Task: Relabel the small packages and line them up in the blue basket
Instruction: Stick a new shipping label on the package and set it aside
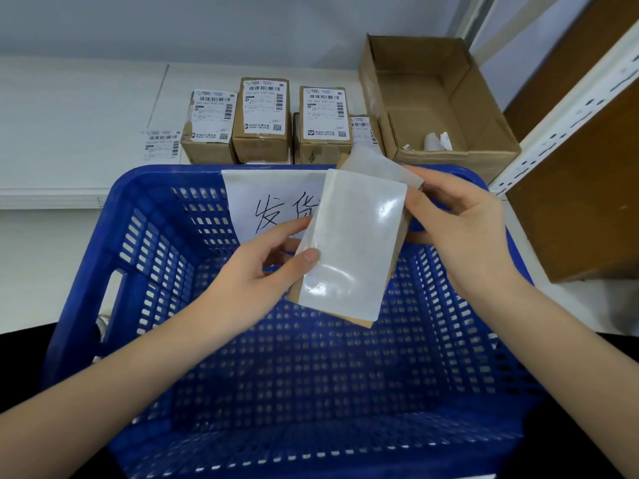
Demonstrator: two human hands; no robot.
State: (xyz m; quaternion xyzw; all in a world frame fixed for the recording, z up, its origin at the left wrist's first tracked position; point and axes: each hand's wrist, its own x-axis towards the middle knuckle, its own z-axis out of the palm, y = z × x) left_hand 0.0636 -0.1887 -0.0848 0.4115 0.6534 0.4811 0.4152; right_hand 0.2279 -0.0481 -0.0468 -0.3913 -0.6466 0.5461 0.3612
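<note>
Above the blue basket (145, 257) I hold a small brown package (397, 242). A glossy white label sheet (352, 243) covers most of its face. My left hand (262, 274) pinches the sheet's lower left edge, thumb on top. My right hand (460, 229) grips the package's upper right side, where a second pale sheet (377, 164) sticks up. The basket holds no packages; a handwritten paper sign (269, 202) hangs on its far wall. Several labelled packages (262, 119) stand in a row on the white table behind the basket.
An open cardboard box (439, 98) with paper scraps sits at the back right. A loose printed label (160, 141) lies flat on the table, left of the row. A white slotted shelf post (567, 115) and a brown panel rise on the right.
</note>
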